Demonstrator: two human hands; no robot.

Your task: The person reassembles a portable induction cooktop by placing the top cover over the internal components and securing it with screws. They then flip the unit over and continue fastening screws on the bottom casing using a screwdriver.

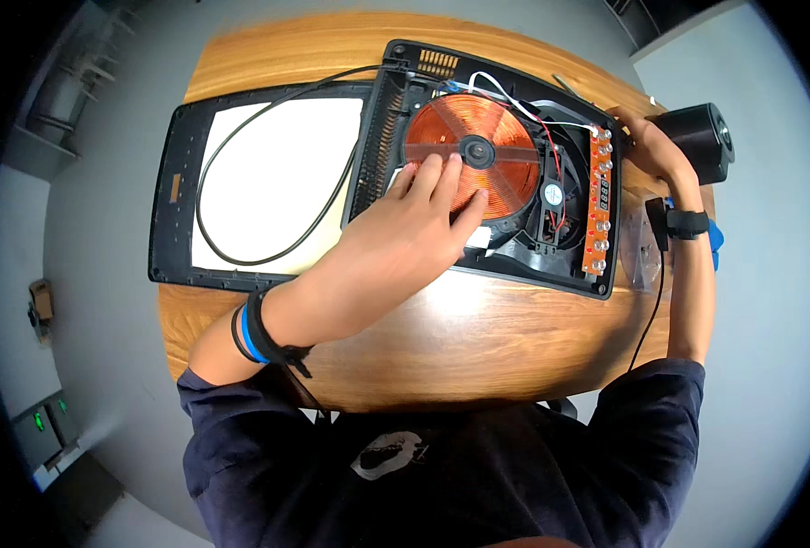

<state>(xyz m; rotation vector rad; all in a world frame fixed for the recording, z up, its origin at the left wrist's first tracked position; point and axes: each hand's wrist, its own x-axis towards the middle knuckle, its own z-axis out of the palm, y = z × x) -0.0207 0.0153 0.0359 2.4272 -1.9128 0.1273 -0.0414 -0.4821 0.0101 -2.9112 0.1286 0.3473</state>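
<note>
An opened induction cooker lies on the table, its black lower housing (515,267) tilted to the right. Inside it sits a round copper coil (505,137) with a dark centre. My left hand (414,210) rests on the coil's near left part, fingers stretched and apart, gripping nothing. At the housing's right edge is my right hand (656,151), beside an orange circuit board (599,205) with a small display. Its fingertips are mostly hidden, so whether they hold anything is unclear. Red and white wires cross from the coil toward the board, over a black fan (565,137).
The cooker's detached top panel (169,219), with a pale inner sheet, lies left under a looping black cable (202,215). A black cylinder (697,137) stands beyond my right hand. A clear plastic bag (641,256) lies near my right wrist on the wooden table (441,352).
</note>
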